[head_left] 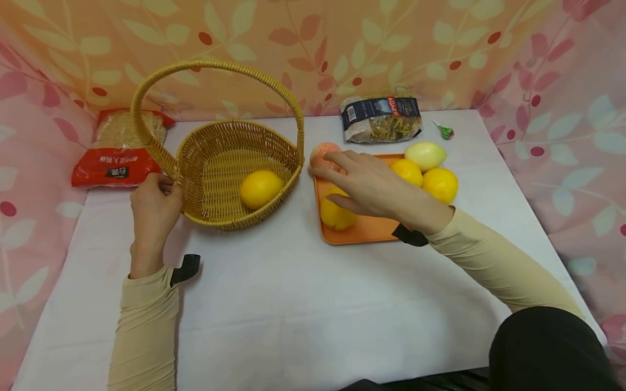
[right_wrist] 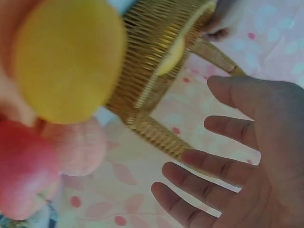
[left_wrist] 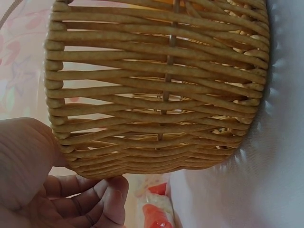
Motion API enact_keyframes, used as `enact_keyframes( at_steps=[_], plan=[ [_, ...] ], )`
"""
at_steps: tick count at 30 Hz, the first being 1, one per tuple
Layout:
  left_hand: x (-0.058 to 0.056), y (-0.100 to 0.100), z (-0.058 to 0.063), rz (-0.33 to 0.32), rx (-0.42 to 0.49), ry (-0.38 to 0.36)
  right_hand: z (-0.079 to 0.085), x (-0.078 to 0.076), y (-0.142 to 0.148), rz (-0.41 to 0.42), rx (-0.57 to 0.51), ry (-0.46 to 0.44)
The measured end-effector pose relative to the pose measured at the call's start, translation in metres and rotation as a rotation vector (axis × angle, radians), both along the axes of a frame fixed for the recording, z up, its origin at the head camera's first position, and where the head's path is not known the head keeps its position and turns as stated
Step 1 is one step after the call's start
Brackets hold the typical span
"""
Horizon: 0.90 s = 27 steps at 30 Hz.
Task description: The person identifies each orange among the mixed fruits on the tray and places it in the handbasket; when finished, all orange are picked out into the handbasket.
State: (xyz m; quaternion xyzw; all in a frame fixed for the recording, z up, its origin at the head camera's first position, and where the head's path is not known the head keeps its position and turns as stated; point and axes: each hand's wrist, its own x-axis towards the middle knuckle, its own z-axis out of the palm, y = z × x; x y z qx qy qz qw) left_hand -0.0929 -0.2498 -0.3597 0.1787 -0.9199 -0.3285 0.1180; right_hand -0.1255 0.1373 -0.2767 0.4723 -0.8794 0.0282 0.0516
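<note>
A wicker basket with a tall arched handle stands at centre-left, a yellow oval fruit lying inside. My left hand grips the basket's left rim near the handle's base; the left wrist view shows curled fingers against the weave. Over an orange tray hovers my right hand, fingers spread and holding nothing. Beneath and around it lie a peach, a yellow fruit and several others. A red apple appears in the right wrist view; the hand hides it in the head view.
A red bag of dry food lies behind the basket's left side. At the back stands a dark-labelled pasta pack, with a green-wrapped lollipop to its right. A pale yellow-green fruit sits at the tray's far right corner. Floral curtains surround the white table.
</note>
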Motion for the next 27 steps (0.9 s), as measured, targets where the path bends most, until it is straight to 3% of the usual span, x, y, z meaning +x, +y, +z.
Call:
enact_keyframes(
  at_steps=[8,15,27],
  plan=[
    [0.000,-0.001,0.000,-0.005,-0.007,0.003,-0.023,0.007,0.014,0.028,0.148,-0.061],
    [0.000,0.000,0.001,-0.005,-0.006,0.004,-0.039,0.010,0.014,0.064,0.155,-0.031],
    [0.000,0.000,0.001,-0.004,-0.004,0.001,-0.050,0.012,0.008,0.091,0.226,-0.011]
  ],
)
